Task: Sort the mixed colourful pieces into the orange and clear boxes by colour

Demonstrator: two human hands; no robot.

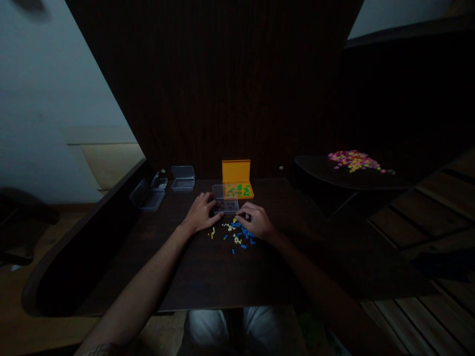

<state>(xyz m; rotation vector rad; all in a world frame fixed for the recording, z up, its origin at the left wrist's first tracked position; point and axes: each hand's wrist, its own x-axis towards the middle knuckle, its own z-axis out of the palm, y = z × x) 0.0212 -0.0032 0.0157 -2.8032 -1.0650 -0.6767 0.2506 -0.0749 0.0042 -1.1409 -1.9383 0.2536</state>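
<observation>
Your left hand [202, 212] is about half open, thumb spread from the fingers, against the left edge of the clear, rectangular plastic box [232, 211] with dark little pieces inside; it is not wrapped around it. That box lies at three o'clock from your left hand and at ten o'clock from your right hand [256, 221]. Your right hand has its thumb and fingers drawn nearly together; you cannot tell whether a piece sits between them. The scattered pile of tiny blue, yellow and cream plastic bricks [243, 246] spreads from just under its fingertips towards eight and seven o'clock. An open orange plastic case [236, 171] holding green pieces stands at one o'clock from the clear box. An open, colourless plastic container [183, 172] sits at eleven o'clock from your left hand.
</observation>
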